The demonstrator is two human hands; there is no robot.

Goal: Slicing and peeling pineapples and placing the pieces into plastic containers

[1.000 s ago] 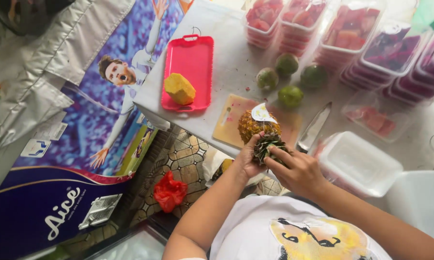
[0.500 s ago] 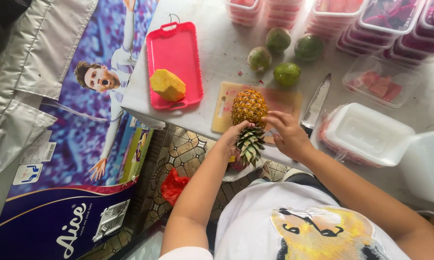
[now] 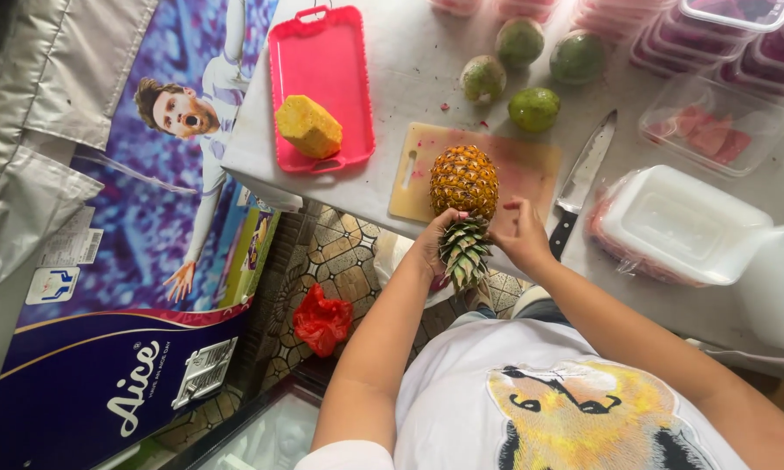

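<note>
Pineapple (image 3: 464, 180): on the cutting board (image 3: 531, 165); our left hand (image 3: 433, 246) and right hand (image 3: 521, 237) fingers gripping its crown (image 3: 463, 251).

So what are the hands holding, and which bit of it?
Both hands, left hand and right hand, hold the pineapple at its base, where the green leafy crown joins it.

The stacked lidded tubs (image 3: 740, 39) run off the top edge — their contents show only as red and purple blurs. The left hand (image 3: 428, 248) sits partly behind the pineapple's (image 3: 464, 181) leafy crown, its fingers hidden. The knife's (image 3: 583, 178) handle end disappears behind the right hand (image 3: 521, 239).
</note>
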